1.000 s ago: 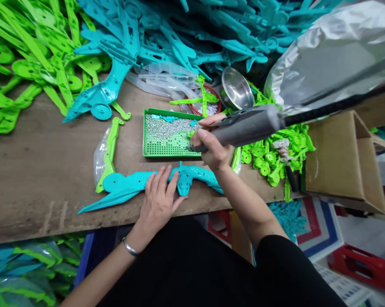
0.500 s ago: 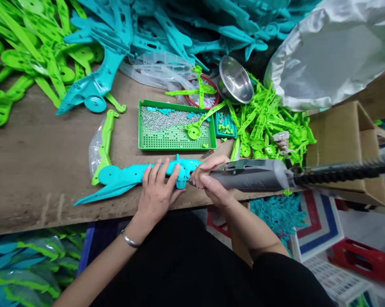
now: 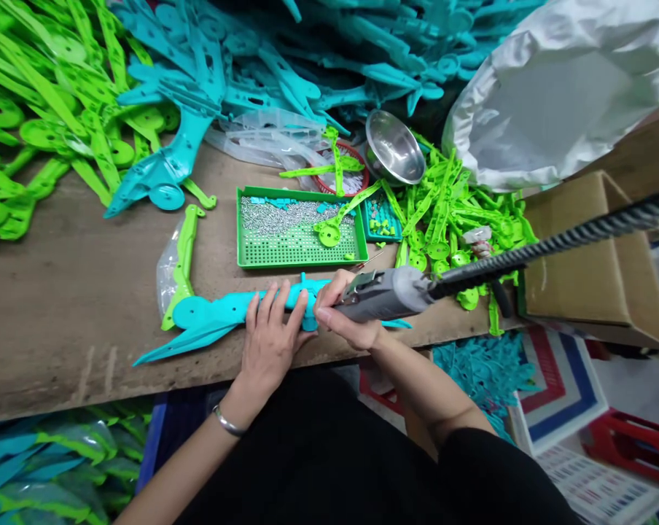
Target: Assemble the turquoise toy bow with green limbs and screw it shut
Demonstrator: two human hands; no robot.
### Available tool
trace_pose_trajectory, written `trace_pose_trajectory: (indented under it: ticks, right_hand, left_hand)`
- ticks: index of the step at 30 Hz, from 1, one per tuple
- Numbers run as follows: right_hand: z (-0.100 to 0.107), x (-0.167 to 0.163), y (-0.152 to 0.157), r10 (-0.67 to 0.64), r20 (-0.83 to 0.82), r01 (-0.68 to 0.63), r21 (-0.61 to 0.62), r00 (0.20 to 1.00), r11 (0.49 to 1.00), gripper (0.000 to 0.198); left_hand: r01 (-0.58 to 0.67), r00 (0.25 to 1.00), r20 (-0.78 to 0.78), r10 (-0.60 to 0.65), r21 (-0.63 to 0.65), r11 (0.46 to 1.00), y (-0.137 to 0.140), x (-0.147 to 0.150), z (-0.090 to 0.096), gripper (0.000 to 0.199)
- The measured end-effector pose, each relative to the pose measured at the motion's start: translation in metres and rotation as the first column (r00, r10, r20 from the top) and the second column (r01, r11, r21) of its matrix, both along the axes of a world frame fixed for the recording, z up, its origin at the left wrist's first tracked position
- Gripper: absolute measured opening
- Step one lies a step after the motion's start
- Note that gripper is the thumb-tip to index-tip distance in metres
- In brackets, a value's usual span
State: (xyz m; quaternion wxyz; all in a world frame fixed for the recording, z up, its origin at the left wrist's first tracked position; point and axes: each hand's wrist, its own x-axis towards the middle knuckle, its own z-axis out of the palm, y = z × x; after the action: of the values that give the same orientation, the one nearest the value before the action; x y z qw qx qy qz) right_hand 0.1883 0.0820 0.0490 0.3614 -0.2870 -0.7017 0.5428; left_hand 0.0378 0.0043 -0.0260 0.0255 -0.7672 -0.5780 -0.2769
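A long turquoise plastic part (image 3: pixel 220 316) lies along the table's front edge, its pointed end to the left. My left hand (image 3: pixel 269 335) holds it down, fingers across the top and thumb along the near side. My right hand (image 3: pixel 345 310) is wrapped round the front of a grey electric screwdriver (image 3: pixel 387 292), whose cable trails to the right. The screwdriver's nose is at the upright turquoise piece (image 3: pixel 309 310) on the part, and its tip is hidden by my fingers. Just beyond the part, a green tray (image 3: pixel 302 259) holds many small screws and a lime-green arm piece (image 3: pixel 328 233).
Lime-green parts (image 3: pixel 50 131) and turquoise parts (image 3: pixel 242 58) are heaped at the back. A metal bowl (image 3: pixel 395 149), a small blue tray (image 3: pixel 383 237) and a red basket (image 3: pixel 356 191) stand behind the screw tray. A cardboard box (image 3: pixel 575 270) stands at the right.
The screwdriver has tilted, its rear end and cable rising while its nose stays at the turquoise part. My left hand keeps its place on the part. The whole view has shifted slightly.
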Motion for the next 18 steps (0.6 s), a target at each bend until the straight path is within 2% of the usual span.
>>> trace_pose_trajectory:
  ticks: [2, 5, 8, 11, 14, 16, 18]
  right_hand:
    - [0.01, 0.001, 0.005, 0.027, -0.094, -0.031, -0.043, 0.995, 0.999, 0.013]
    - [0.02, 0.005, 0.017, 0.019, -0.237, -0.032, -0.051, 0.971, 0.998, 0.019]
    - [0.021, 0.001, 0.039, -0.1, -0.378, 0.113, 0.011, 0.92, 0.994, 0.02]
    - [0.012, -0.012, 0.066, -0.258, -0.405, 0.293, 0.025, 0.877, 0.956, 0.021]
    - [-0.002, -0.027, 0.086, -0.374, -0.344, 0.396, -0.007, 0.861, 0.918, 0.026]
    - [-0.009, -0.034, 0.092, -0.396, -0.315, 0.414, -0.011, 0.863, 0.91, 0.028]
    - [-0.013, -0.038, 0.095, -0.397, -0.305, 0.414, -0.011, 0.865, 0.91, 0.029]
  left_hand:
    - [-0.001, 1.0, 0.012, 0.001, 0.003, 1.0, 0.0, 0.0, 0.0, 0.059]
    - [0.001, 1.0, 0.021, -0.001, -0.01, 1.0, 0.003, 0.001, 0.001, 0.063]
    - [0.001, 1.0, 0.02, 0.0, -0.028, 1.0, 0.008, 0.008, 0.005, 0.064]
    - [0.013, 0.999, 0.034, -0.012, -0.026, 1.0, 0.008, 0.016, 0.01, 0.065]
    - [0.14, 0.982, 0.111, -0.15, 0.089, 0.986, 0.0, 0.019, 0.011, 0.056]
    - [0.249, 0.946, 0.162, -0.279, 0.184, 0.951, -0.008, 0.019, 0.011, 0.046]
    - [0.292, 0.923, 0.19, -0.334, 0.218, 0.931, -0.014, 0.017, 0.011, 0.042]
